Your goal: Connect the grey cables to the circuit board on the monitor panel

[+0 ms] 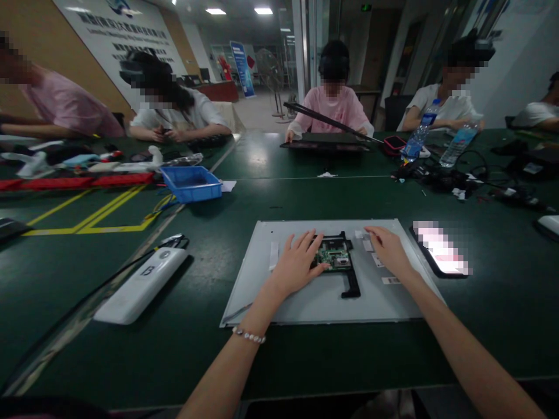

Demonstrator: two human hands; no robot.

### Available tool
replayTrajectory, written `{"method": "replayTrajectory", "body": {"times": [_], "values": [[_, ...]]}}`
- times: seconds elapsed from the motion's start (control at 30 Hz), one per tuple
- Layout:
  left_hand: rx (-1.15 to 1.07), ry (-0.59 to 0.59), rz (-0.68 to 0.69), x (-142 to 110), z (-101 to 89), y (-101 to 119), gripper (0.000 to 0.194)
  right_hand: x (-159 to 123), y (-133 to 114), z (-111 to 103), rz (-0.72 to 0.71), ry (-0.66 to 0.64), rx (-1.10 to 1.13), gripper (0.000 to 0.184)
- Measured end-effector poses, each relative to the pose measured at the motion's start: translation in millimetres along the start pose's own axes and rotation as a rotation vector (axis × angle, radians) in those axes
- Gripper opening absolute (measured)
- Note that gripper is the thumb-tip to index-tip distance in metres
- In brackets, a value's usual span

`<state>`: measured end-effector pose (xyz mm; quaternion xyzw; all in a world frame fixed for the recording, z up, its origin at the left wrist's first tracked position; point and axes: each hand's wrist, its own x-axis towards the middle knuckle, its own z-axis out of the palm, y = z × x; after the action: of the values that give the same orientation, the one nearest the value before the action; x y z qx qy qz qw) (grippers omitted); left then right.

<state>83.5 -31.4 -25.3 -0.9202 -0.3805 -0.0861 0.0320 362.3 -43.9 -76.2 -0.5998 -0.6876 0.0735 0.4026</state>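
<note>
A flat grey-white display panel (pixel 301 308) lies on the green table in front of me. On its back sits a green circuit board (pixel 336 256) in a black bracket (pixel 350 285). My left hand (pixel 299 259) rests over the board's left side, fingers spread, covering part of it. At the panel's upper right, my right hand (pixel 388 247) has its fingers drawn together beside a small pale tab (pixel 360 234). Whatever is between those fingertips is too small to make out. Several stickers, one a white label (pixel 391 280), are on the panel near that hand.
To the left lies a white power bank (pixel 146 285) with a black cable. A lit phone (pixel 441 250) is right of the panel. Farther off are a blue bin (pixel 192 183), water bottles (pixel 419 134) and tangled black cables (pixel 430 174). Across the table, a person handles a dark panel (pixel 325 144).
</note>
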Motion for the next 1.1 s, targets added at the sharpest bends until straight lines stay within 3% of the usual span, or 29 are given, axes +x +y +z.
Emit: {"method": "replayTrajectory", "body": {"times": [0.3,0.77,1.1], "values": [[-0.04,-0.056,-0.015,1.8,2.5,-4.5,0.071,-0.2,-2.7,3.1,-0.02,-0.1,-0.03,0.032],[-0.084,-0.047,-0.022,5.3,-0.3,-5.0,0.071,-1.5,-3.1,7.4,0.09,-0.083,-0.023,0.032],[-0.046,0.008,-0.058,6.3,-11.3,-3.1,0.056,0.4,-1.5,4.7,0.088,-0.021,0.054,0.03]]}}
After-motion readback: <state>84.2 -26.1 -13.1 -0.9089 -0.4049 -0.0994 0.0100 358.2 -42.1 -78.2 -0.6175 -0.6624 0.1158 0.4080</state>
